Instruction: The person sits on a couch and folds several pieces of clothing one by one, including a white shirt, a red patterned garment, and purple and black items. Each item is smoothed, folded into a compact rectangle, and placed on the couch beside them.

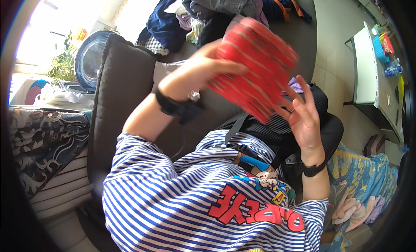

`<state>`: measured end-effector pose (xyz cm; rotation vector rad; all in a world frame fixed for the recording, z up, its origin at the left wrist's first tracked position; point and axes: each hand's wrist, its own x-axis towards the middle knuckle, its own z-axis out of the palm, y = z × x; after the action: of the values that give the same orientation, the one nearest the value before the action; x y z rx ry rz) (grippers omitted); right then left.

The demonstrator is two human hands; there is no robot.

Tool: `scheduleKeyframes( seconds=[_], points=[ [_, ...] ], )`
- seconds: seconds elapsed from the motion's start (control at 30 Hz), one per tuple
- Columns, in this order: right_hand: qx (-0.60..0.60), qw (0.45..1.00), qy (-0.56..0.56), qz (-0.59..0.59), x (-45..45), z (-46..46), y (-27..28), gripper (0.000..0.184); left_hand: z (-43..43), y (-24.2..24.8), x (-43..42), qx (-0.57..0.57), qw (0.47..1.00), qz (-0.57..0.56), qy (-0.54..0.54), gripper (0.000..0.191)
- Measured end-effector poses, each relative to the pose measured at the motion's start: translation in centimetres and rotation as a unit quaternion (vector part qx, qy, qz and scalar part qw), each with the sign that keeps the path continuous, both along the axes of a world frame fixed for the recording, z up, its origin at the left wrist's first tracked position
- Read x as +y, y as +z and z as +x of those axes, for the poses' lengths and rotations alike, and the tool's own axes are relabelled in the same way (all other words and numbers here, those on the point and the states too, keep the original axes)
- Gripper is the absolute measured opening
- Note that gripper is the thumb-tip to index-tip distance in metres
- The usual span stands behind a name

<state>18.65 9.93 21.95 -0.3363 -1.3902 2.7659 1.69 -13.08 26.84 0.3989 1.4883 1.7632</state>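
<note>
A red folded piece of cloth (260, 63) with thin light and dark stripes is blurred by motion in front of me. My left hand (209, 65) grips its left side, with the thumb lying over the near face. To the right is my right hand (302, 117), fingers spread, its fingertips close to the cloth's lower right edge; whether they touch it cannot be told. Both wrists wear dark bands. Beyond the cloth, a pile of clothes (221, 6) in grey, navy and other colours lies on the dark sofa (300, 41).
A small purple cloth (297, 85) is by my right fingers. On the left stand a sofa cushion (122, 76) and a clear round plastic lid or basin (91, 60). At right are a white table (364, 70) with bottles and packets, and a blue-yellow patterned cloth (357, 170).
</note>
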Motion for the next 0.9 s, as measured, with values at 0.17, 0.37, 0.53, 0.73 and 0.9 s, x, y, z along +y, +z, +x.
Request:
scheduleKeyframes(
  seconds=[0.17, 0.37, 0.53, 0.73, 0.9],
  points=[
    [-0.011, 1.000, 0.001, 0.029, 4.5, 2.3, -0.3, 0.063, -5.1, -0.9, -13.2, 0.034, 0.991, -0.010, 0.128, 0.059],
    [-0.061, 0.995, -0.039, 0.073, 7.5, 5.7, -1.9, 0.047, -5.3, -12.4, -24.3, -0.033, 0.959, -0.216, 0.178, 0.052],
    [-0.079, 0.992, -0.052, 0.081, 7.8, 6.6, -2.0, 0.035, -3.9, -20.0, -26.9, -0.031, 0.925, -0.254, 0.282, 0.041],
    [-0.064, 0.994, -0.055, 0.069, 8.0, 6.6, -1.8, 0.028, -3.8, -18.5, -27.2, -0.100, 0.942, -0.149, 0.285, 0.041],
    [-0.062, 0.994, -0.048, 0.076, 8.0, 6.8, -1.8, 0.026, -4.7, -17.2, -24.2, -0.005, 0.826, -0.545, 0.144, 0.065]
  ],
)
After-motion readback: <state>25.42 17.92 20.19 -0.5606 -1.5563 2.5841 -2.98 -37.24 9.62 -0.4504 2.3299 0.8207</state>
